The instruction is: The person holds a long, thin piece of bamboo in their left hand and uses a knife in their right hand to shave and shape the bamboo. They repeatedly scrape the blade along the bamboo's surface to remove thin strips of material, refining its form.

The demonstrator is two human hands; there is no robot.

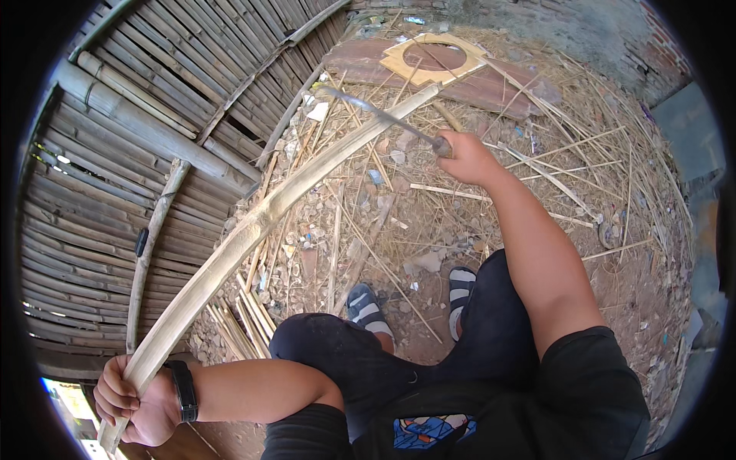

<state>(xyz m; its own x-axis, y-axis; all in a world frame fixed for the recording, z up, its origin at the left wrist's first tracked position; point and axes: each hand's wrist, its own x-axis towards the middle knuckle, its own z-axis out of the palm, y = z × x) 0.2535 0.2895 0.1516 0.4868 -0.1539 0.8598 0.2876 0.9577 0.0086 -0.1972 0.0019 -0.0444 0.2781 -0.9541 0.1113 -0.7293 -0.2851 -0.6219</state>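
My left hand [149, 410] is wrapped around the near end of a long split bamboo piece [222, 257], low at the left. The pale, hollowed bamboo runs away from me to the far middle, with a node partway along it. My right hand [465, 157] grips the handle of a long, thin-bladed knife [410, 130], slightly curved toward its tip. Its blade points to the far left and crosses over the bamboo's far part. Whether the edge touches the bamboo I cannot tell.
A slatted bamboo wall [92, 238] closes the left side, and a pole [153, 245] leans on it. Split strips [241, 322] lie near my left knee. Slivers and rubble litter the ground. Farther off, a yellowish board with a round hole [468, 70] rests on a brown sheet [353, 65].
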